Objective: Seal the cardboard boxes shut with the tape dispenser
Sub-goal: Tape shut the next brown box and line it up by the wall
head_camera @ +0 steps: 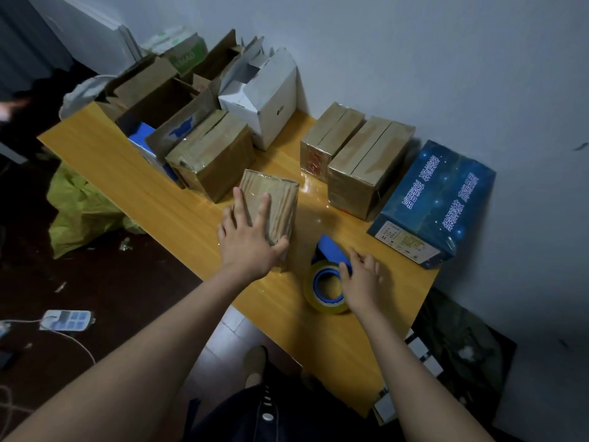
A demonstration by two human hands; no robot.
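Pressing down on the small cardboard box (275, 199), your left hand (247, 240) lies flat on its top, fingers spread and thumb hooked over the near edge. The box stands on the yellow bench (143, 193), its top glossy with clear tape. Just right of it and nearer you, the tape dispenser (325, 283) lies on the bench, a blue frame carrying a roll of clear tape. Your right hand (363, 280) curls over its blue handle, gripping it. Behind the small box to the left sits a taped brown box (213, 154). Behind it to the right stand two taped boxes (366, 167), side by side, with a blue printed box (436, 202) beyond them. Farther behind stand a white box (267, 100) and open cartons (153, 97).
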